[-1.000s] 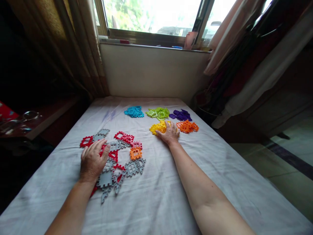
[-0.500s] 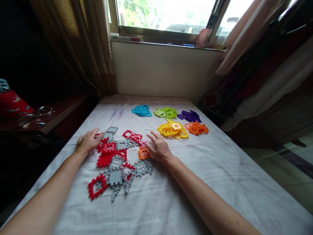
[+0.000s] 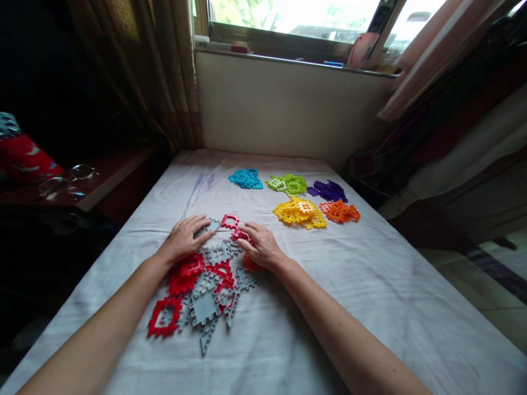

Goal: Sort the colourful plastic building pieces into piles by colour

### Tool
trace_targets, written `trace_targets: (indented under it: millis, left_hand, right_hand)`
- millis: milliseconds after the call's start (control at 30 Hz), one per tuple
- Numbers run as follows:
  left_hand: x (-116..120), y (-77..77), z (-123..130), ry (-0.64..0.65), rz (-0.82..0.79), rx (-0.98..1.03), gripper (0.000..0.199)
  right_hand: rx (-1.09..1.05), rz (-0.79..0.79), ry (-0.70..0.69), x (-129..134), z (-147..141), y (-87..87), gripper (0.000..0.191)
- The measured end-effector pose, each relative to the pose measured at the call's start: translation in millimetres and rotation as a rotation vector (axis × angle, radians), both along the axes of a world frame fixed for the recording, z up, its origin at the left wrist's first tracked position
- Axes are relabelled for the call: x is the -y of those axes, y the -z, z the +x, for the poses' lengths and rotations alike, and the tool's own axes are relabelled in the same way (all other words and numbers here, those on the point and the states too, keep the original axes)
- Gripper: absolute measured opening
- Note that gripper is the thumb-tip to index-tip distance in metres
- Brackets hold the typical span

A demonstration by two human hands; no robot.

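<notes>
Touching pieces [image 3: 205, 308], right hand [image 3: 262, 246] borders open sheet [image 3: 349, 274]

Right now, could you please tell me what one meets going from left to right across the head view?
Eyeglasses, left hand, pile of blue toothed pieces, pile of lime-green toothed pieces, pile of purple toothed pieces.

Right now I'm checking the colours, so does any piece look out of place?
Yes: an orange piece, partly hidden by the right hand, lies beside red pieces and gray pieces, apart from the orange pile.
</notes>
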State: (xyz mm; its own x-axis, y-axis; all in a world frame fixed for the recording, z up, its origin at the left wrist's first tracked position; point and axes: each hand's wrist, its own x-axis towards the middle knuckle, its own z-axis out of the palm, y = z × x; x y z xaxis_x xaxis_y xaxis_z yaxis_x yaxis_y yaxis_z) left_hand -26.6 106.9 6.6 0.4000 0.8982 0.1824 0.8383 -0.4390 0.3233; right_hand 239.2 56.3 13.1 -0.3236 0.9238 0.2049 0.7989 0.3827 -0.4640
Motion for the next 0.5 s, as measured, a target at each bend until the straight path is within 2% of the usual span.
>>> trace_targets:
  millis: [100,167,233,300,433,500]
  left_hand:
    - [21,-3.6,-4,-0.01,0.053,0.066,0.07]
    - [36,-9.0,-12,-0.041,0.041,0.03,0.073]
    - [57,-14.6,-22,-0.031,-0.009,-0.044,0.08]
    - [82,-18.0,-30,0.017,-0.071,-0.113,0.093]
    - [133,-14.3,-29,0.121,-0.128,-0.199,0.114]
    - [148,-9.2,-20,0.121,-0.103,-0.199,0.113]
  right_hand:
    - [-0.049,0.05,0.108,19,20,1.6,0.039]
    - [-0.064,0.089,0.116,34,30,-1.0,0.039]
    - [-0.047,0.121,0.035,53,33,-5.4,0.043]
    - [0.002,0.128,-0.106,72,29,-9.5,0.054]
    - [0.109,0.101,-0.356,100,7,-11.3,0.082]
    - [0.136,0.091,-0.379,104,-2,-9.6,0.074]
